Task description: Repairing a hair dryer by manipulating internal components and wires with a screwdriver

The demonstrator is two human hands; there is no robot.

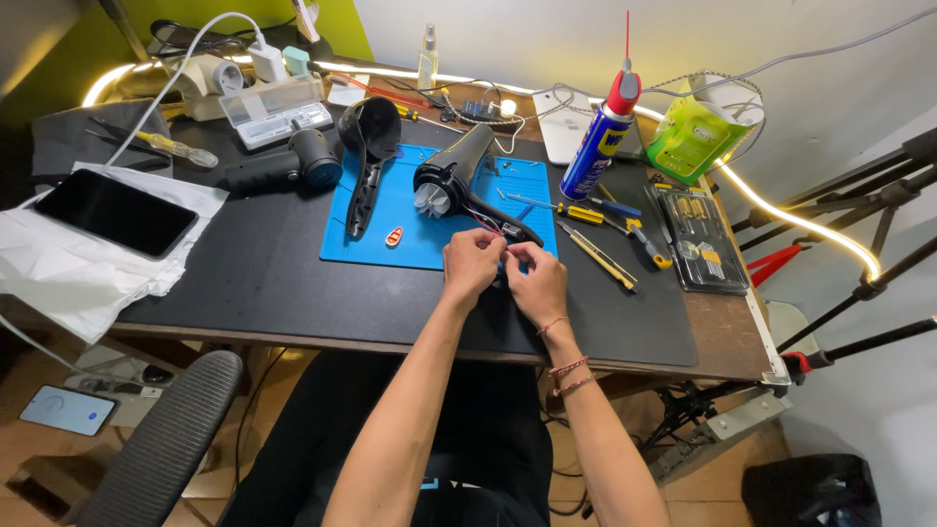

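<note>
An opened black hair dryer (459, 176) lies on a blue work mat (390, 229), its fan and coloured wires exposed. Its separated black shell half (371, 156) rests to the left on the same mat. My left hand (472, 263) and my right hand (535, 278) meet at the mat's front edge, fingers pinched together on the dryer's handle end and its wires. What exactly sits between the fingertips is hidden. A small orange and white part (394, 236) lies on the mat left of my hands.
A spray can (597, 141), yellow-handled screwdrivers (600, 256) and a bit case (701, 244) lie to the right. A black handheld device (283, 168), a tablet (115, 212) on white paper and a power strip (220, 78) sit to the left. A chair arm (166, 439) is below.
</note>
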